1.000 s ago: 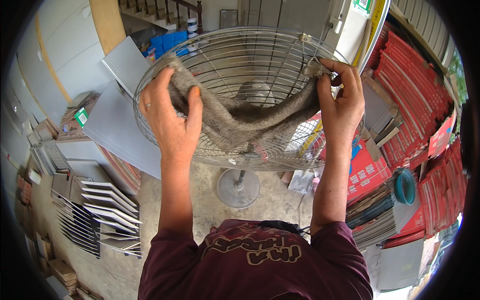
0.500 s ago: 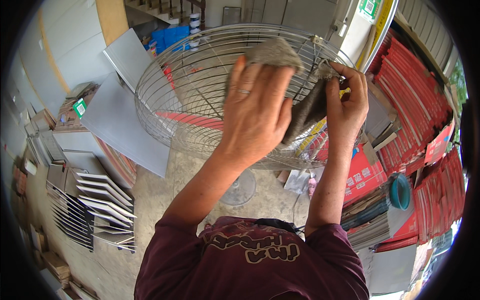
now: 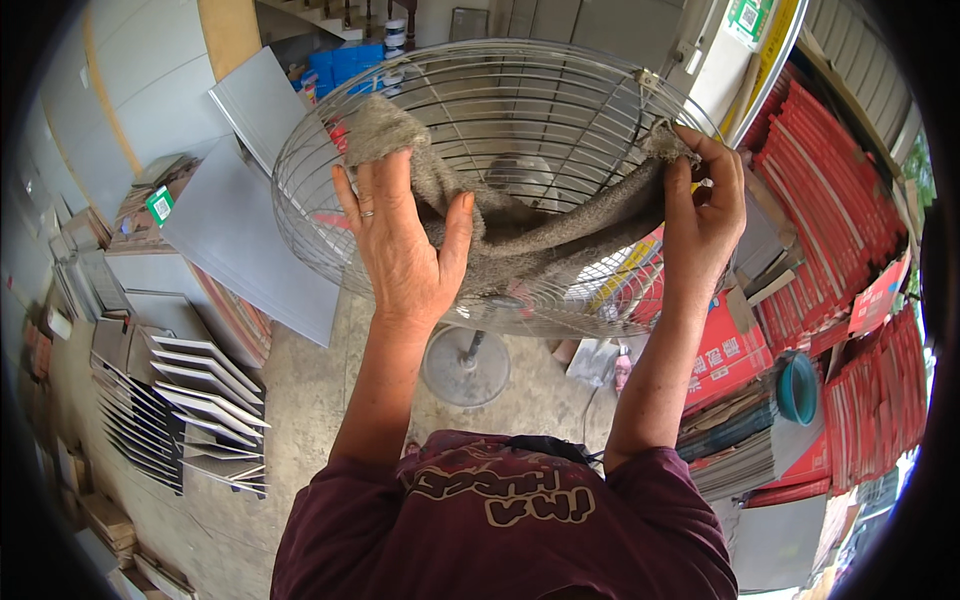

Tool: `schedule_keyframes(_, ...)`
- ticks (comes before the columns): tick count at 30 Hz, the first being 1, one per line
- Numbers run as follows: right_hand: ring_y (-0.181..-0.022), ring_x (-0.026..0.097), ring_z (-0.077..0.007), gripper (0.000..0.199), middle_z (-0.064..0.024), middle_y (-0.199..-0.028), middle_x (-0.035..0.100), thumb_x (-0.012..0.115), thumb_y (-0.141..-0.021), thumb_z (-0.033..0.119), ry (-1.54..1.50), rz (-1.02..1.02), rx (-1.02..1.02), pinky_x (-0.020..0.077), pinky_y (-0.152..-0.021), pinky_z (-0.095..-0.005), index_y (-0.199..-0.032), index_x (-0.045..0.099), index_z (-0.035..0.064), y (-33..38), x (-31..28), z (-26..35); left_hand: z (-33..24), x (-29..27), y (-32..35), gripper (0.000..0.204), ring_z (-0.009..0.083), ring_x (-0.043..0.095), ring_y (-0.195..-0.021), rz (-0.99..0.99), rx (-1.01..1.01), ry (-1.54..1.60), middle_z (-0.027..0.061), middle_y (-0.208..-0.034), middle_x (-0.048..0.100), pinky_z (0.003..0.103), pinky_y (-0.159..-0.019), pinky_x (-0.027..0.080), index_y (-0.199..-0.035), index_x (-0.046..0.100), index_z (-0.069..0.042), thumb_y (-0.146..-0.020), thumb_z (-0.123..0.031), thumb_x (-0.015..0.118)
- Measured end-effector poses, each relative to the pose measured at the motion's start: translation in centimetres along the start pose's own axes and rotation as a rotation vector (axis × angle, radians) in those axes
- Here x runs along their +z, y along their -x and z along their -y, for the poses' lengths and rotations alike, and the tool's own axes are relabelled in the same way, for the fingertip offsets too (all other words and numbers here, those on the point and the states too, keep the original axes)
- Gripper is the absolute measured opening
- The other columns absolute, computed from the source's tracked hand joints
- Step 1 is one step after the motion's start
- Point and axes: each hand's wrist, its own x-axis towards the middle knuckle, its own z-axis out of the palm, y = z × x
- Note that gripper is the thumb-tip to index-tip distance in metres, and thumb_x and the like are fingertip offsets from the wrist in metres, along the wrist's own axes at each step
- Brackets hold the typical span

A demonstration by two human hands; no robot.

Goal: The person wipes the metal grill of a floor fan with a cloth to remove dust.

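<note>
- the left hand [image 3: 405, 240] lies flat with fingers spread wide, palm pressed onto one end of a grey cloth [image 3: 530, 235], pinning it against the wire fan guard [image 3: 300, 210]; the thumb hooks over the cloth's near edge.
- the right hand [image 3: 705, 215] has its fingers curled narrow, pinching the cloth's other end at the guard's right rim.
- the cloth runs between the two hands, its long axis going left to right and sagging in the middle, draped over the guard's curved front; both hands touch it, and the left covers more of it.
- the guard is round, tilted up toward the person, and sits on a pole above a round metal base [image 3: 465, 365] on the concrete floor [image 3: 310, 400].
- outward: grey panels [image 3: 245, 235] lean at the left, red cartons [image 3: 840, 180] are stacked at the right, with a teal bowl [image 3: 797, 388] just beside them.
- hidden: the cloth under the left palm, the fan hub behind the cloth, and how the right fingertips grip; the guard's far rim bends with the lens.
</note>
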Motion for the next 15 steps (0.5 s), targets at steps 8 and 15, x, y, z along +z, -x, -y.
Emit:
schedule_keyframes(8,-0.072,0.055,-0.0098,0.020,-0.0014,-0.090,0.061,0.064,-0.082,0.001,-0.004,0.015,0.034,0.0435,-0.061,-0.0237,-0.100,0.069,0.0080,0.1,0.0,0.3,-3.1,2.1,-0.8,0.075,0.0395,0.034,-0.135,0.037,0.147,0.152,0.0226,-0.137,0.045,0.059,-0.115,0.008,-0.141,0.034,0.002,-0.082,-0.029,0.068)
schedule_keyframes(15,-0.069,0.052,-0.0084,0.021,0.0002,-0.090,0.061,0.065,-0.082,0.002,0.035,-0.013,0.030,0.0389,-0.056,-0.0228,-0.100,0.069,0.0099,0.0,0.0,-0.1,-7.2,4.8,-1.2,0.066,0.0381,0.038,-0.132,0.219,0.291,0.226,0.0202,-0.122,0.055,0.057,-0.115,0.010,-0.133,0.041,-0.001,-0.080,-0.026,0.071)
